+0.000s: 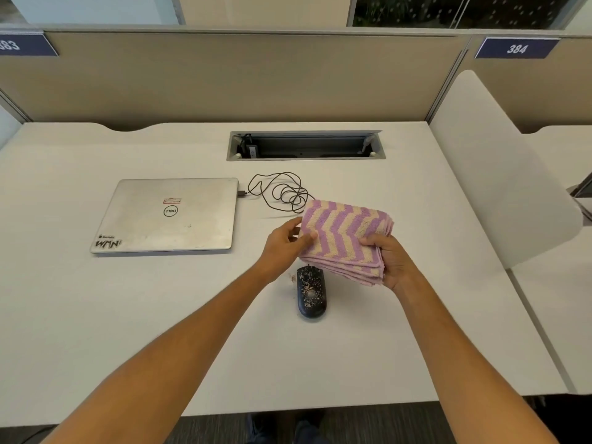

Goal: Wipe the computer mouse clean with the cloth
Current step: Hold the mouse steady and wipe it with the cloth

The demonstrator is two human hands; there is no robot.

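A black computer mouse (311,293), speckled with pale crumbs, lies on the white desk (128,315) in front of me. Its dark cable (282,192) loops back toward the laptop. Just above and behind the mouse I hold a folded cloth (344,238) with purple and cream zigzag stripes. My right hand (389,261) grips the cloth's right near corner from below. My left hand (286,243) pinches its left edge with thumb and fingers. The cloth hangs clear of the mouse and hides part of the cable.
A shut silver laptop (166,216) lies to the left, with the cable plugged into its right side. An open cable tray (306,145) is set into the desk behind. A white divider panel (499,174) borders the desk's right side. A few crumbs (291,278) lie left of the mouse.
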